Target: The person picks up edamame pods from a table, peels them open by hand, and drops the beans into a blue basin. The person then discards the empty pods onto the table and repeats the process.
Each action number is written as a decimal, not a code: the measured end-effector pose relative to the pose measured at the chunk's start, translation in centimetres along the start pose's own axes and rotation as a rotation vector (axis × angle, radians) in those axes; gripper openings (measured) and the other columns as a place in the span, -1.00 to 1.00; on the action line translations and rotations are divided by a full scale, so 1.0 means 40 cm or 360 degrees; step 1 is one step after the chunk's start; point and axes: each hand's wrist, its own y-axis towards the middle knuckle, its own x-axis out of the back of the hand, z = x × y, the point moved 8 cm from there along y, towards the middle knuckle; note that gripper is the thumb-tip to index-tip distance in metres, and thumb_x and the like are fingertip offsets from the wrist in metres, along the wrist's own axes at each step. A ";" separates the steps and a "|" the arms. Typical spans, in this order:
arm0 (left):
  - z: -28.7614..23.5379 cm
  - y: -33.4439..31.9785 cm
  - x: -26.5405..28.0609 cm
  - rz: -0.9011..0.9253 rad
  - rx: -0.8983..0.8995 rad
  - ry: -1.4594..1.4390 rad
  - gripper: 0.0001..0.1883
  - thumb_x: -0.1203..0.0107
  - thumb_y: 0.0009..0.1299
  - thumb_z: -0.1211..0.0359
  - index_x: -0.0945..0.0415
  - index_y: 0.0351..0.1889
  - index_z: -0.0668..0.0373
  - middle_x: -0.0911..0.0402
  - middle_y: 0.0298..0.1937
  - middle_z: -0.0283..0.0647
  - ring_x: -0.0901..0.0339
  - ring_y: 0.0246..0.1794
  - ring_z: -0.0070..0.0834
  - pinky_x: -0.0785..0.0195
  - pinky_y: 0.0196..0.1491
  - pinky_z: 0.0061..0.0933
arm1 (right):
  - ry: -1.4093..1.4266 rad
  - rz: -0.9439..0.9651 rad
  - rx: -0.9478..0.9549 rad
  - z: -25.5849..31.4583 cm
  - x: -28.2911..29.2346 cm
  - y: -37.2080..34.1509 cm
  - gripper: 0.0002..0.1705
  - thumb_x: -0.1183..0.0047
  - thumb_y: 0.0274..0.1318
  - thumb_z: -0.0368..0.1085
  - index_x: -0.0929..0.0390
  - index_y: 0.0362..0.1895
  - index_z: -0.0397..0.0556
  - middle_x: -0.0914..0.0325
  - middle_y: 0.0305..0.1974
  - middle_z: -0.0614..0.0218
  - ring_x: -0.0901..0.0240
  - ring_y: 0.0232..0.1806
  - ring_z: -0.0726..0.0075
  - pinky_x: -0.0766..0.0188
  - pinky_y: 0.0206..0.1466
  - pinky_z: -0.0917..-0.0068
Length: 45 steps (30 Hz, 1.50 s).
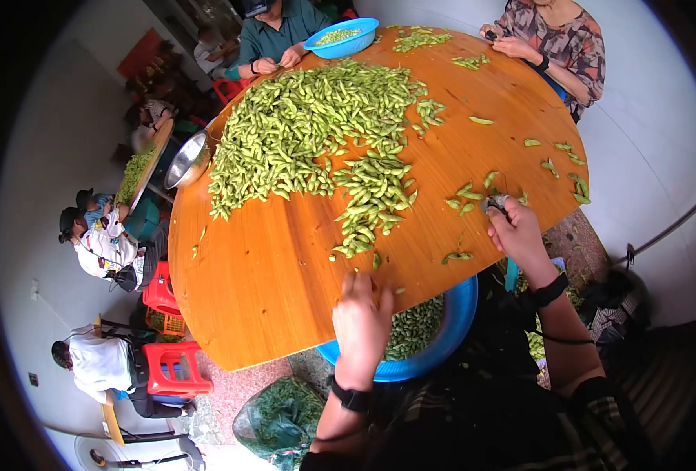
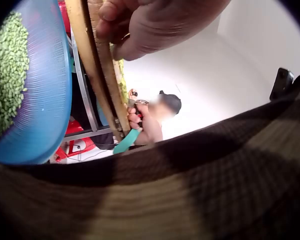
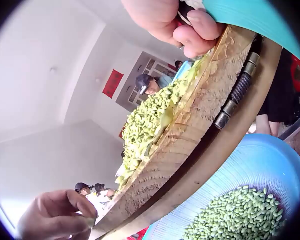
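Green soybean pods (image 1: 309,118) lie heaped on the round wooden table (image 1: 262,267), with a narrower strip of pods reaching toward me. My left hand (image 1: 360,314) is over the near table edge, fingers pointing down at the wood beside a few stray pods; it is blurred, and nothing shows between its fingertips. Farther right, my right hand (image 1: 517,231) grips a small tool with a black and red handle (image 2: 139,114), mostly hidden by the fingers. Loose pods (image 1: 466,192) lie by its fingertips. Below the edge, a blue basin (image 1: 462,314) holds shelled green beans (image 1: 415,330).
A second blue basin (image 1: 364,31) stands at the table's far side, near two seated people. A metal bowl (image 1: 187,161) sits at the left rim. Red stools (image 1: 171,369) and a green mesh sack (image 1: 277,420) stand on the floor; a teal strip (image 1: 511,275) hangs below my right hand.
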 end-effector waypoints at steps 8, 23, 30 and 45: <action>0.031 0.063 -0.031 -0.0172 -0.0066 0.0428 -0.80 -0.09 0.38 0.31 -0.50 -0.12 0.20 -0.55 -0.22 0.03 -0.59 -0.46 0.00 -0.47 -0.45 -0.08 | -0.0107 0.0092 0.0097 0.012 -0.009 -0.013 -0.83 0.10 0.30 -0.37 -0.48 -0.11 -0.14 -0.38 -0.60 0.46 -0.24 -0.68 0.67 -0.19 -0.61 0.59; -0.027 0.207 -0.085 -0.0111 -0.0360 0.0352 -0.85 -0.06 0.24 0.54 -0.54 -0.23 0.22 -0.50 -0.08 0.00 -0.55 -0.19 -0.05 -0.51 -0.17 -0.14 | -0.0030 0.0235 0.0025 -0.012 -0.047 -0.009 -0.79 0.16 0.35 -0.36 -0.46 -0.02 -0.09 -0.39 -0.59 0.47 -0.22 -0.72 0.68 -0.16 -0.65 0.64; -0.021 0.121 -0.101 0.0069 0.0081 -0.0785 -0.87 -0.19 0.33 0.51 -0.56 -0.18 0.28 -0.65 -0.38 -0.24 -0.52 -0.52 -0.64 -0.43 -0.43 -0.59 | 0.0117 0.0702 -0.0092 0.057 -0.171 -0.076 -0.74 0.15 0.34 -0.37 -0.46 0.04 -0.12 -0.45 -0.51 0.46 -0.29 -0.67 0.69 -0.21 -0.64 0.68; -0.022 0.052 -0.103 0.0125 0.0190 -0.1013 -0.74 -0.20 0.33 0.55 -0.59 -0.02 0.34 -0.68 -0.33 -0.32 -0.58 -0.39 -0.71 -0.50 -0.26 -0.65 | 0.0365 0.0916 -0.0285 0.059 -0.237 -0.143 -0.88 0.08 0.33 -0.35 -0.47 -0.26 -0.10 -0.44 -0.54 0.48 -0.26 -0.69 0.72 -0.11 -0.67 0.70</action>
